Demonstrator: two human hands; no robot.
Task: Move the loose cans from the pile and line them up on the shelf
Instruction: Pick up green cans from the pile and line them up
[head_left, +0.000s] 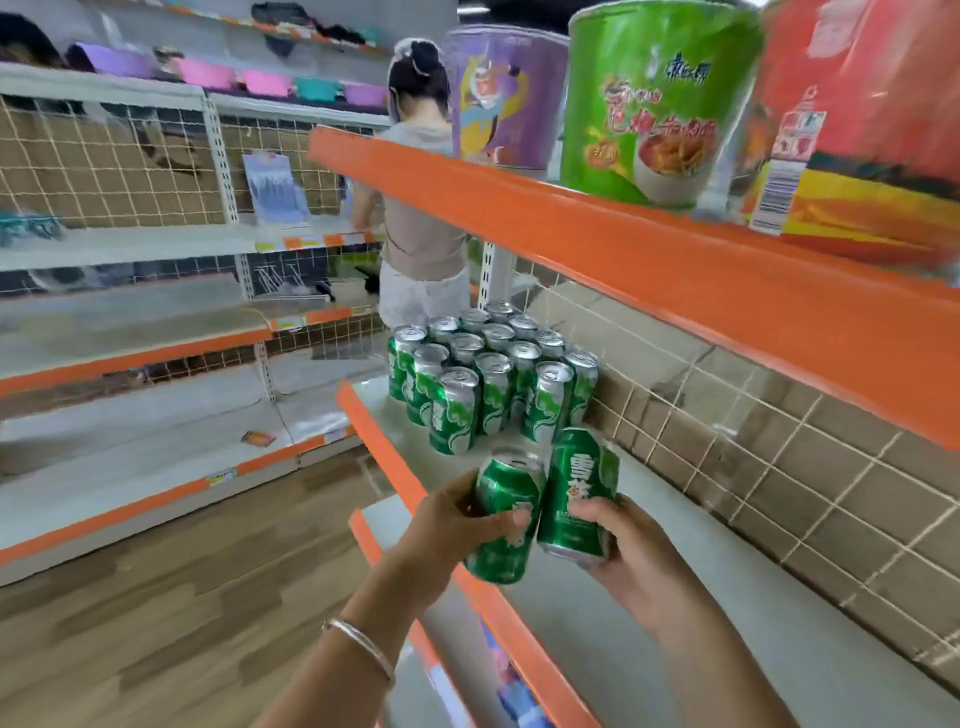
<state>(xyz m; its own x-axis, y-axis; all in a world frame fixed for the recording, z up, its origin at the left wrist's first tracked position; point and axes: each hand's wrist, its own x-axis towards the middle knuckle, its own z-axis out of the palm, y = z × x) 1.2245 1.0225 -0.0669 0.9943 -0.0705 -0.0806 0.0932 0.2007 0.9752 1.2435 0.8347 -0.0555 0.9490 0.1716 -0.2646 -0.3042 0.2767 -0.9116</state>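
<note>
Left hand (457, 525): fingers and thumb wrapped round a green can (506, 512), gripping the lower half. Can tilted, top pointing up and away, top looks unopened. Silver bracelet (358, 642) on that wrist.

Right hand (631, 556): curled round the base of a second green can (576, 488), white characters on its side. Also tilted, top end leaning toward the back mesh.

The two held cans sit side by side, walls touching or all but. Both are over the front part of the white shelf (675, 597), just inside its orange edge strip (384, 447). Can't tell if either bottom touches the shelf.

Just beyond them: block of matching cans (488, 374), all upright, packed in straight rows, sides touching, running toward the far end of the same shelf. Tops are silver, blurred; contents not visible. The right-hand can's top is near the closest can of the block.

Shelf above (649, 260), orange front, carries three big noodle tubs: purple (504, 98), green (654, 98), red (857, 104). Lids out of view.

Across the aisle: pink, purple and teal basins (208, 73) on a top shelf, insides not visible. Another person (421, 208) stands at those shelves, back turned. Wood-pattern floor (182, 597).
</note>
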